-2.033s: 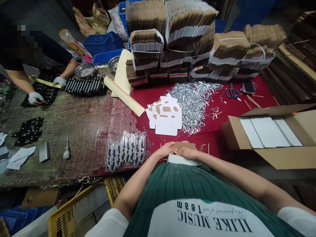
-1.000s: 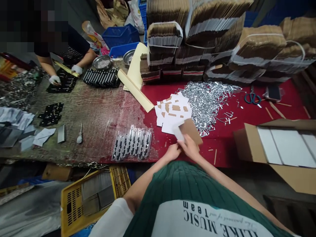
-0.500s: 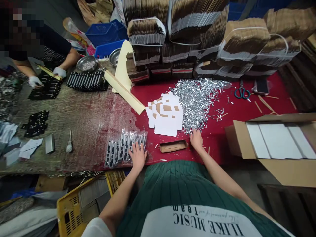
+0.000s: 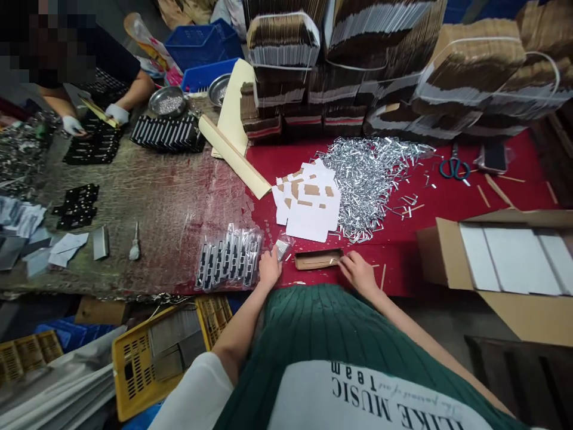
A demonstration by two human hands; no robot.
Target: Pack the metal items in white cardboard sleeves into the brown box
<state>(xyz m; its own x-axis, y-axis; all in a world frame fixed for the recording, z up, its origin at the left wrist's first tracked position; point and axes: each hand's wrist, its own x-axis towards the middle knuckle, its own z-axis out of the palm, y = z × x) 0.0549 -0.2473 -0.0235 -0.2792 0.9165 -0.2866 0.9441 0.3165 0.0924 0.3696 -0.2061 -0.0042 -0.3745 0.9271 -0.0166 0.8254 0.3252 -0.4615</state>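
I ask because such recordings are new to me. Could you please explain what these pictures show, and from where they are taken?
There is no machine here, only a person's two bare hands. One camera, worn on the person's head, takes every picture, looking forward and down.

The left hand holds a small packet in clear wrapping. The right hand is at one end of a narrow open box; whether it grips something small, I cannot tell.

On the red surface lie white cut sheets, a heap of small metal pieces and scissors. Wrapped parts lie in a row left of the left hand. An open carton is at the right. At the upper left are another person's gloved hands.
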